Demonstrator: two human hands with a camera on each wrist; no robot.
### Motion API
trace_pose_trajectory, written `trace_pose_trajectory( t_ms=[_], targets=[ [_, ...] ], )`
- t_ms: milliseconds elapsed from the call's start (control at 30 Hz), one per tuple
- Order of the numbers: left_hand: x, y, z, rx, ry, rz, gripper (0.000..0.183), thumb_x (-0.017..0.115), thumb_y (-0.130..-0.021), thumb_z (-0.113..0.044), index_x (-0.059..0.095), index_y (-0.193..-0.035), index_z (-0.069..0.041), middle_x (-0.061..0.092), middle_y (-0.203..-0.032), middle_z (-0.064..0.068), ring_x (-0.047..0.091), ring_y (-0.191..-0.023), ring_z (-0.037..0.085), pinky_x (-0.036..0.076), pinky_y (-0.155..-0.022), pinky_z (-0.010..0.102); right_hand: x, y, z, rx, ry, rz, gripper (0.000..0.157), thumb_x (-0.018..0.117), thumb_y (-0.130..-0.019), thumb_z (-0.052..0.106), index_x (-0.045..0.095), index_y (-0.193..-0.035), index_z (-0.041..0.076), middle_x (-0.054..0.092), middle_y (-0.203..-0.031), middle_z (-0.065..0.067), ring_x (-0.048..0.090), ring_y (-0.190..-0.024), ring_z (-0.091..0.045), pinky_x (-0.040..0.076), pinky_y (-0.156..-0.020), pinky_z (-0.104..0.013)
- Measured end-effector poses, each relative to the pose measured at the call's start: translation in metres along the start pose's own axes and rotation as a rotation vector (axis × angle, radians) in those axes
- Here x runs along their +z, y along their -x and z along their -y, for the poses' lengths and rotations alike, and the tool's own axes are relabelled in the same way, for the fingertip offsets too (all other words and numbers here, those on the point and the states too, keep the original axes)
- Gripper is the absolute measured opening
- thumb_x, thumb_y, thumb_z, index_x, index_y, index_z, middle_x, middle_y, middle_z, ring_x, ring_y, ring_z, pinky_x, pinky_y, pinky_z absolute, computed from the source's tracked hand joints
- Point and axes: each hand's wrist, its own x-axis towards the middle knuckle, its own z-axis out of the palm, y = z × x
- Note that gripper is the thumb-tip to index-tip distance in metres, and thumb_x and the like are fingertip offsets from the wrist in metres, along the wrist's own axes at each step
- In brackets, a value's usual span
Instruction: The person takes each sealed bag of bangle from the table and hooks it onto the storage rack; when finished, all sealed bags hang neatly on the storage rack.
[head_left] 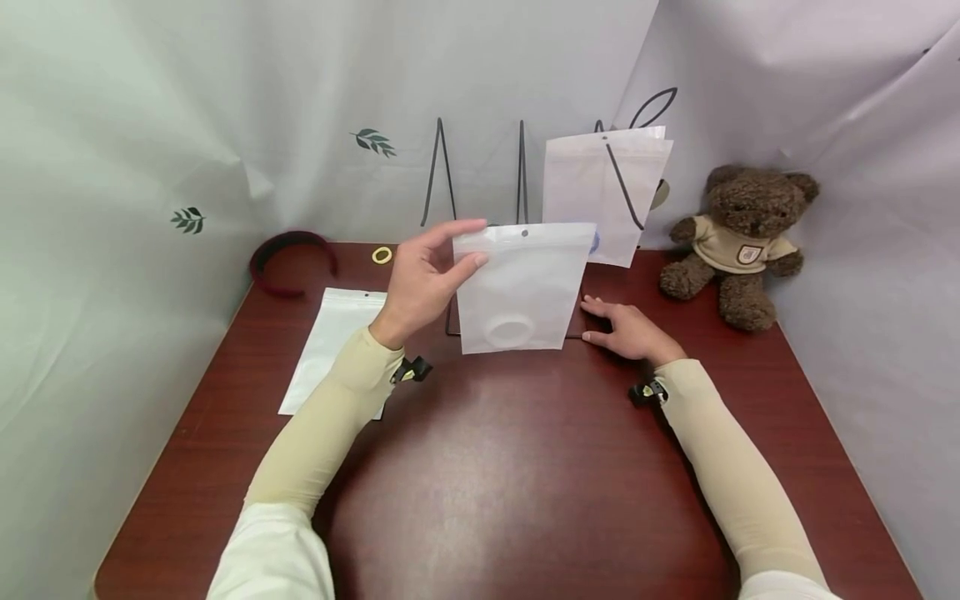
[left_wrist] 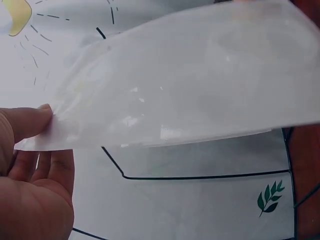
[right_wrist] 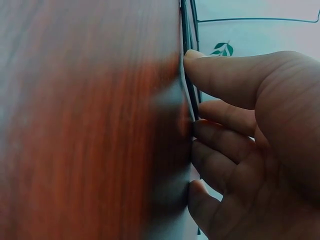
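My left hand (head_left: 422,279) pinches a white zip pouch (head_left: 525,287) at its upper left corner, thumb in front. The pouch hangs upright, with a punched hole at the top and a round ring shape bulging near its bottom. In the left wrist view, the pouch (left_wrist: 190,85) stretches away from the thumb and fingers. Behind it stands a black wire rack (head_left: 521,167), its lower part mostly hidden. My right hand (head_left: 630,329) rests low at the rack's right side; in the right wrist view, its fairly straight fingers (right_wrist: 220,75) touch the base wire (right_wrist: 190,95) against the tabletop.
White pouches (head_left: 585,196) hang from the rack's right hook. Another white pouch (head_left: 333,333) lies flat under my left forearm. A dark red headband (head_left: 288,237) and a yellow ring (head_left: 382,255) lie at the back left. A brown teddy bear (head_left: 742,242) sits at the back right.
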Motion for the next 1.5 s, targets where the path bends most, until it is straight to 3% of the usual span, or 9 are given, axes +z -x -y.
trace_pose_trajectory(
  t_ms=[100,233,300,467,567,800,1000,1500],
  targets=[
    [0.003,-0.004,0.001,-0.003,-0.011,-0.011,0.036,0.079,-0.093,-0.001,0.074,-0.129,-0.001,0.075,-0.126,0.015,0.068,-0.088,0.009,0.054,-0.073,0.023,0.0,-0.001,0.0,-0.002,0.0,-0.007,0.068,0.072,-0.102,0.028,0.046,-0.16,0.005,0.039,-0.166,-0.022,0.036,-0.156,-0.039,0.032,-0.124,-0.057],
    [0.007,-0.009,0.006,0.014,-0.041,-0.044,0.036,0.08,-0.093,-0.002,0.074,-0.128,0.001,0.076,-0.121,0.015,0.049,-0.065,0.008,0.04,-0.06,0.022,0.0,-0.001,0.0,-0.001,-0.002,-0.009,0.068,0.073,-0.101,0.028,0.046,-0.159,0.005,0.039,-0.165,-0.024,0.037,-0.156,-0.039,0.033,-0.124,-0.057],
    [0.008,-0.011,0.009,0.009,-0.031,-0.057,0.036,0.079,-0.093,-0.002,0.074,-0.129,0.0,0.076,-0.121,0.015,0.049,-0.065,0.007,0.04,-0.06,0.021,0.0,0.0,-0.001,0.001,0.001,-0.01,0.069,0.073,-0.101,0.029,0.046,-0.16,0.005,0.038,-0.165,-0.026,0.037,-0.155,-0.04,0.033,-0.123,-0.058],
    [0.011,-0.017,0.02,-0.039,0.011,-0.094,0.036,0.078,-0.094,-0.003,0.073,-0.13,-0.001,0.076,-0.125,0.016,0.068,-0.092,0.006,0.053,-0.073,0.023,0.0,0.002,-0.001,0.006,-0.001,-0.009,0.069,0.071,-0.102,0.031,0.045,-0.16,0.005,0.037,-0.166,-0.026,0.036,-0.156,-0.041,0.032,-0.123,-0.059],
    [0.013,-0.021,0.026,-0.062,0.021,-0.115,0.035,0.077,-0.095,-0.004,0.073,-0.13,-0.001,0.077,-0.12,0.018,0.071,-0.096,0.007,0.055,-0.076,0.025,0.0,0.003,0.0,0.016,-0.004,-0.004,0.069,0.072,-0.102,0.029,0.044,-0.161,0.006,0.037,-0.166,-0.025,0.035,-0.156,-0.04,0.031,-0.124,-0.058],
    [0.017,-0.033,0.035,-0.121,0.037,-0.163,0.034,0.078,-0.096,-0.007,0.075,-0.129,-0.005,0.077,-0.118,0.019,0.072,-0.098,0.01,0.057,-0.08,0.026,0.001,0.002,-0.001,0.015,-0.008,-0.002,0.07,0.073,-0.101,0.03,0.045,-0.161,0.007,0.038,-0.166,-0.024,0.035,-0.157,-0.039,0.032,-0.124,-0.057],
    [0.016,-0.047,0.042,-0.157,-0.002,-0.159,0.034,0.077,-0.097,-0.011,0.075,-0.13,-0.01,0.077,-0.123,0.012,0.073,-0.103,0.013,0.058,-0.084,0.027,0.0,0.002,-0.001,0.007,0.001,-0.005,0.069,0.073,-0.101,0.029,0.045,-0.16,0.006,0.038,-0.167,-0.022,0.035,-0.156,-0.039,0.032,-0.124,-0.058],
    [0.01,-0.084,0.06,-0.18,0.042,-0.185,0.038,0.076,-0.096,-0.006,0.071,-0.133,-0.002,0.076,-0.124,0.012,0.073,-0.108,0.016,0.058,-0.086,0.029,0.001,0.0,-0.001,0.0,0.004,0.001,0.069,0.072,-0.102,0.032,0.045,-0.16,0.006,0.039,-0.168,-0.019,0.035,-0.157,-0.039,0.031,-0.124,-0.058]
  ],
)
